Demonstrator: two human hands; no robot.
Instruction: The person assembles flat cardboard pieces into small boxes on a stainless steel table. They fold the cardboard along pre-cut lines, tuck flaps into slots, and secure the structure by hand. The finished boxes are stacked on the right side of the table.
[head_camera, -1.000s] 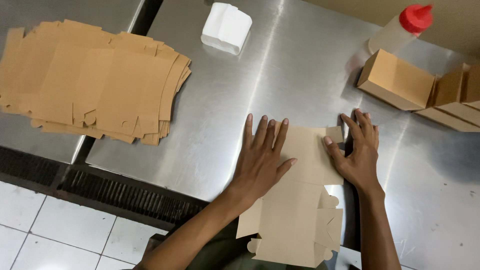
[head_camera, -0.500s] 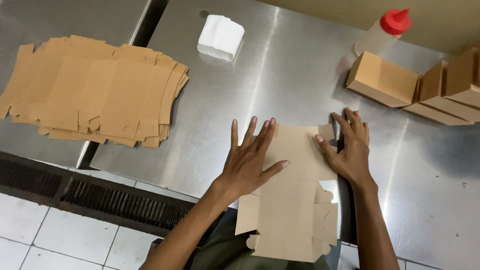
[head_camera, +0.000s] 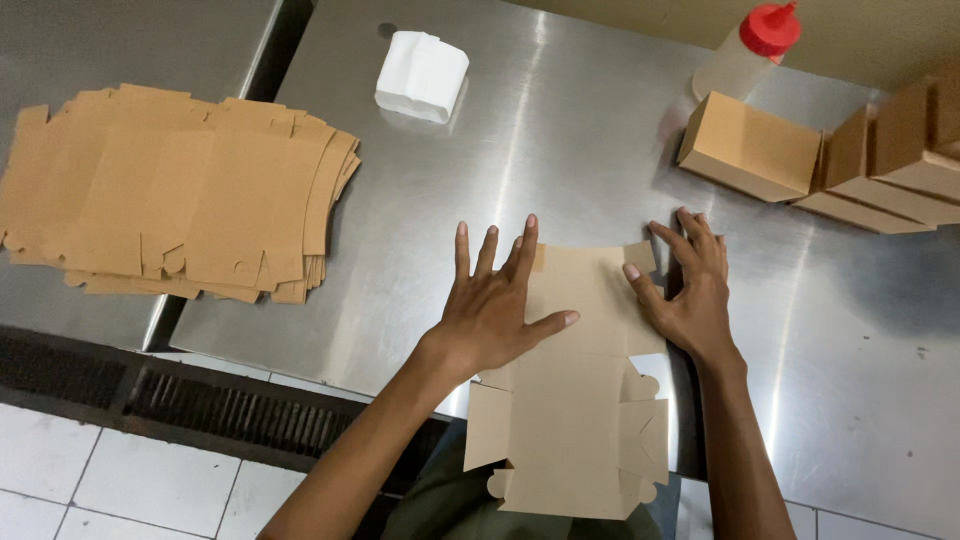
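Observation:
A flat, unfolded brown cardboard box blank (head_camera: 585, 400) lies on the steel table's front edge, its near half hanging over the edge. My left hand (head_camera: 495, 305) presses flat on the blank's left side, fingers spread. On the blank's right edge rests my right hand (head_camera: 692, 285), fingers spread, thumb on the cardboard.
A stack of several flat cardboard blanks (head_camera: 170, 195) lies at the left. Folded brown boxes (head_camera: 750, 145) stand in a row at the back right, behind them a squeeze bottle with a red cap (head_camera: 755, 45). A white folded wad of paper (head_camera: 422, 75) sits at the back. Steel table (head_camera: 560, 150).
Both hands have stayed pressed on the blank; the left hand's fingers have shifted slightly. The view has tilted a little.

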